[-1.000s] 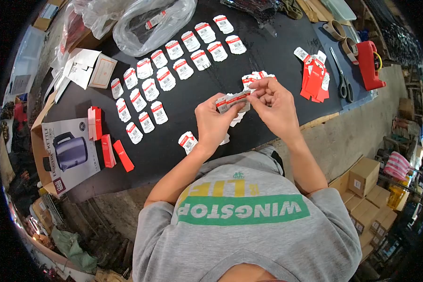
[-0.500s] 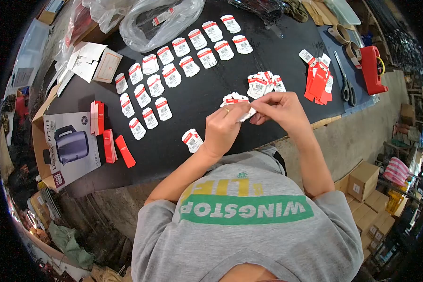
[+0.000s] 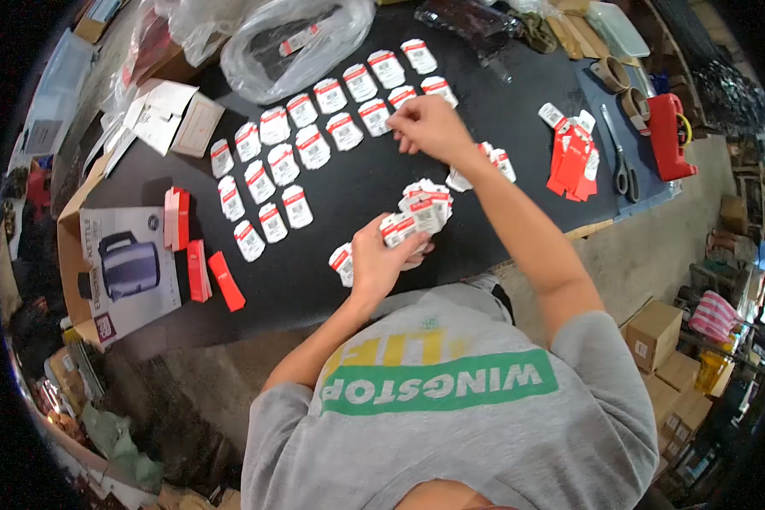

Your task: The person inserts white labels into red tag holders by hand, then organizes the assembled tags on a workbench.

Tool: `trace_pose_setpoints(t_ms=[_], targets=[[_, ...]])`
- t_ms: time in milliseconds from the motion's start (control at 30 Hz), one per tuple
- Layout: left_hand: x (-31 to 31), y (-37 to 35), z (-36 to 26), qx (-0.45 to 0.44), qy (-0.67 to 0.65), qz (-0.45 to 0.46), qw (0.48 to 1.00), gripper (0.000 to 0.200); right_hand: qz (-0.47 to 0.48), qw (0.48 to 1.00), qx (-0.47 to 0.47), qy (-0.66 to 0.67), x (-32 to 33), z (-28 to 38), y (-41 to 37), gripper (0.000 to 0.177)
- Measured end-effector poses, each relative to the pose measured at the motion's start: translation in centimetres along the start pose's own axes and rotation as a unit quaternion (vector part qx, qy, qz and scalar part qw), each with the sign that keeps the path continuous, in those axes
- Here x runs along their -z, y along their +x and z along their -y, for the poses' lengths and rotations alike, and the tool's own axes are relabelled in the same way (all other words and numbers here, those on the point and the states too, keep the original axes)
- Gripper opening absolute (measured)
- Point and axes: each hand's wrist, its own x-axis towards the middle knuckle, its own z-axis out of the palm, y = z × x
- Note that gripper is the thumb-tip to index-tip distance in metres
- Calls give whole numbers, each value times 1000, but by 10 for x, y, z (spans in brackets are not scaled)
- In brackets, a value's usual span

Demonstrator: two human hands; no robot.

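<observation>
My left hand (image 3: 377, 262) is wrapped round a fanned stack of white tags (image 3: 399, 228) with red headers and barcodes, low over the black table. Right beyond it lies a loose pile of the same tags (image 3: 429, 197). A small stack (image 3: 341, 262) shows beside my left wrist, partly covered. My right hand (image 3: 433, 127) reaches over the rows of laid-out tags (image 3: 344, 132), its fingers curled together beside a tag (image 3: 374, 117). Whether anything is pinched in them cannot be made out. Under my right forearm, another pile of tags (image 3: 501, 166) is partly hidden.
Red cards (image 3: 574, 161), scissors (image 3: 625, 170) and a red tape dispenser (image 3: 671, 136) lie at the right. At the left are red card strips (image 3: 197, 270) and an electric kettle box (image 3: 132, 268). A clear plastic bag (image 3: 255, 64) and an opened white carton (image 3: 197, 123) stand behind.
My right hand has left my left hand and moved up and left to the rows of tags. My left hand has drawn down slightly, its tags now fanned out.
</observation>
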Motion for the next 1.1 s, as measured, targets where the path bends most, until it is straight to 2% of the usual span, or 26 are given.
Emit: trace_pose_setpoints(t_ms=[67, 167, 200, 233, 267, 333, 367, 400, 433, 500, 633, 733, 800, 967, 1033, 1067, 1100], targets=[[1, -2, -4, 17, -15, -6, 1000, 20, 4, 999, 14, 29, 0, -6, 7, 18], [7, -6, -4, -33, 53, -35, 997, 19, -99, 993, 46, 39, 14, 13, -3, 16], [6, -8, -8, -24, -7, -37, 999, 19, -165, 984, 64, 18, 27, 10, -2, 13], [7, -9, -10, -26, -9, -34, 999, 19, -229, 970, 82, -2, 44, 4, 1, 11], [8, -10, -12, -33, -17, -37, 999, 18, -301, 932, 143, -144, 67, -8, 8, 7], [9, -10, -16, -40, -34, -38, 998, 17, -410, 864, 167, -239, 108, -15, 13, 12], [8, -10, -19, -41, -35, -38, 998, 17, -422, 859, 150, -248, 129, -22, 17, 19], [7, -9, -22, -50, -40, -30, 998, 17, -428, 829, 156, -325, 145, -25, 19, 23], [6, -9, -25, -58, -45, -21, 997, 17, -414, 834, 142, -336, 154, -26, 21, 27], [2, -8, -29, -64, -37, -10, 997, 17, -359, 892, 117, -249, 159, -32, 26, 29], [-6, -8, -37, -71, -23, 3, 997, 17, -335, 911, 86, -224, 151, -40, 30, 24], [-5, -8, -36, -79, -20, 1, 997, 18, -379, 900, 55, -209, 147, -37, 20, 15], [-3, -6, -32, -80, -28, 2, 996, 18, -396, 889, 91, -211, 148, -33, 1, 13], [-3, -4, -33, -73, -38, 2, 997, 19, -402, 898, 59, -167, 144, -25, -62, 13], [-3, -2, -35, -51, -52, 17, 997, 21, -395, 893, 1, -214, 143, -26, -93, 15], [-4, 0, -35, -50, -52, 18, 997, 21, -396, 893, 0, -214, 140, -27, -108, 15], [-5, 1, -34, -47, -76, 7, 996, 22, -397, 896, -42, -197, 135, -30, -123, 17]])
